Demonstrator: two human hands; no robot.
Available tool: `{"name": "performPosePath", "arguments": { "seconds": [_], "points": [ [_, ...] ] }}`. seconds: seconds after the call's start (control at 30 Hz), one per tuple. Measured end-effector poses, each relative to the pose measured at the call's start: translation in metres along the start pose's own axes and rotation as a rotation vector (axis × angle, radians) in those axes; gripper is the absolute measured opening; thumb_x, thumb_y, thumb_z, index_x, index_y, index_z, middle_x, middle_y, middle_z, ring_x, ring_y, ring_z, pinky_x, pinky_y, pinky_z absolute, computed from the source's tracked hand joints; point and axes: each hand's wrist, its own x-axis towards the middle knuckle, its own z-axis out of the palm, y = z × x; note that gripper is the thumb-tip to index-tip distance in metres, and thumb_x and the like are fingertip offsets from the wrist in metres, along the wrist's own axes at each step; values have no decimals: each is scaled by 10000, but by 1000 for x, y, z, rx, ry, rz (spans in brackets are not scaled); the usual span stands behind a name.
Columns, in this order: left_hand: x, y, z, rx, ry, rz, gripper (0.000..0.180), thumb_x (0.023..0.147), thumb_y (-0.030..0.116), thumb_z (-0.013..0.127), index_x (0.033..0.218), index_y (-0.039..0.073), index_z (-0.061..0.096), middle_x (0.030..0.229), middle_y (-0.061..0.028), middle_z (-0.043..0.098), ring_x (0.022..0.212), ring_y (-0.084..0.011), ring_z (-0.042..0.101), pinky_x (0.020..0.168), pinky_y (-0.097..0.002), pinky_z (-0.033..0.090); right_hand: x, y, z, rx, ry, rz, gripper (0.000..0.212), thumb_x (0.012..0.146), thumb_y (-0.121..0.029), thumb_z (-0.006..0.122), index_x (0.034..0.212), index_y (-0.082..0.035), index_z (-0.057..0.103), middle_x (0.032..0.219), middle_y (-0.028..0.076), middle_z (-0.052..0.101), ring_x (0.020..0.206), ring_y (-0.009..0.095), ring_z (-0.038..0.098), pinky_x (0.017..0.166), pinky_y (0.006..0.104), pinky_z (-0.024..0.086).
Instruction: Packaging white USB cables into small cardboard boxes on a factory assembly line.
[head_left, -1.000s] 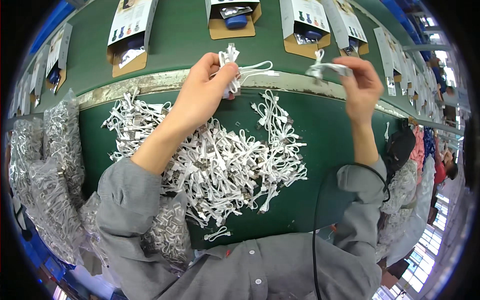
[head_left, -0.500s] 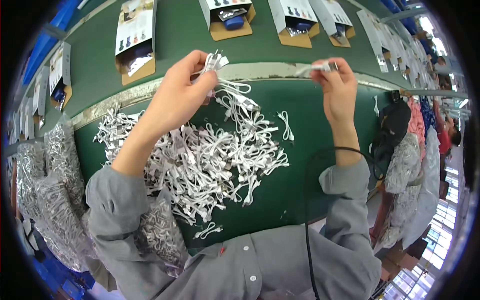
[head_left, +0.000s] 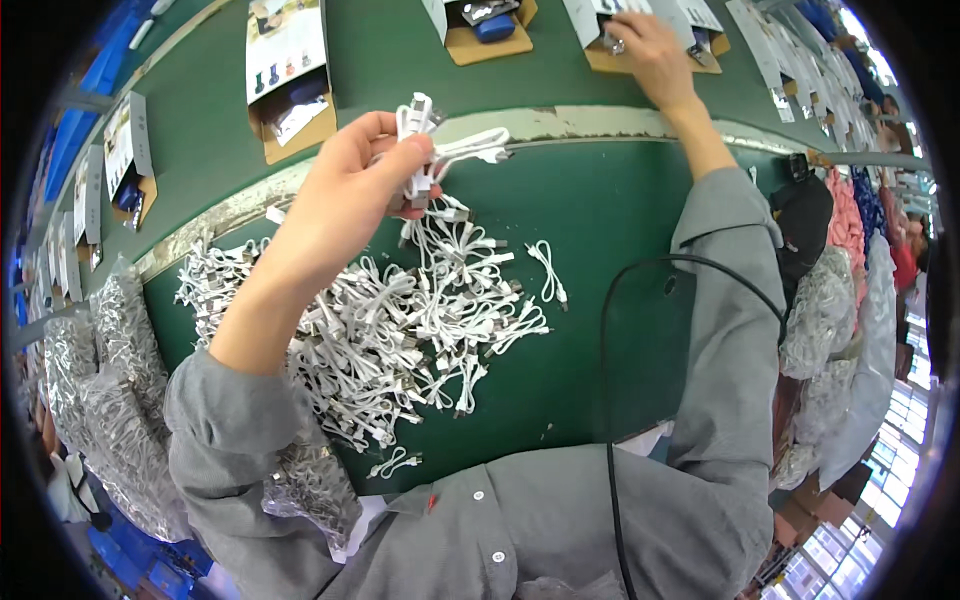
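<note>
My left hand (head_left: 365, 185) is closed on a bunch of short white USB cables (head_left: 415, 125), raised over the far edge of the green table. One cable loop (head_left: 475, 147) sticks out to the right of the bunch. A large heap of the same white cables (head_left: 365, 335) lies below and around that forearm. My right hand (head_left: 655, 60) is stretched to the far right, fingers bent together at the mouth of an open white box (head_left: 588, 22). A small silvery bit (head_left: 614, 44) shows at its fingertips; what they grip is mostly hidden.
Open boxes with blue items (head_left: 490, 27) stand along the green belt (head_left: 385, 60) beyond a worn pale rail (head_left: 560, 122). Clear bags of cables (head_left: 125, 430) stand at the left. Loose cables (head_left: 547, 272) lie beside the heap. A black cord (head_left: 606, 380) runs past my right arm.
My right hand has gone from above the table, where it held a white cable, forward over the rail to a box. My left hand still holds its bunch. The boxes have shifted slightly right in view.
</note>
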Motion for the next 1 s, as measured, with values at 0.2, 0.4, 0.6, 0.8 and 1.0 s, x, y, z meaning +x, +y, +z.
{"name": "performPosePath", "arguments": {
  "seconds": [0.2, 0.4, 0.6, 0.8, 1.0],
  "points": [
    [6, -16, -16, -60, 125, -27, 283, 1007, 271, 568, 1178, 46, 562, 1062, -39, 686, 907, -82, 652, 749, -236, 525, -10, -129, -104, 702, -371, 655, 227, 788, -239, 757, 779, -59, 620, 722, 84, 586, 636, 267, 602, 590, 369, 483],
    [20, -14, -6, -156, 157, -9, 274, 1001, 251, 581, 1165, 34, 556, 1106, -47, 681, 938, -90, 656, 783, -247, 547, -36, -221, -144, 646, -594, 397, 211, 838, -195, 726, 763, -77, 569, 693, 54, 570, 605, 255, 594, 544, 367, 472],
    [20, -12, 3, -178, 166, 16, 297, 993, 262, 591, 1162, 21, 549, 1105, -70, 690, 909, -109, 666, 765, -256, 553, -17, -148, -121, 731, -460, 946, 177, 923, -190, 649, 878, -22, 612, 643, 105, 645, 539, 196, 629, 531, 332, 477],
    [27, -4, 19, -125, 99, -25, 291, 994, 274, 588, 1166, 41, 556, 1060, -44, 707, 864, -77, 658, 706, -231, 530, 20, -23, -29, 544, -412, 997, 334, 884, -348, 640, 832, -18, 647, 643, 78, 673, 556, 192, 646, 616, 340, 512],
    [30, 1, 13, -97, 76, -56, 313, 997, 278, 579, 1182, 28, 554, 1053, -65, 709, 842, -77, 657, 678, -215, 525, 14, 21, 23, 378, -322, 844, 383, 852, -431, 659, 835, -56, 734, 772, 127, 714, 751, 324, 689, 723, 414, 524]
  ]
}}
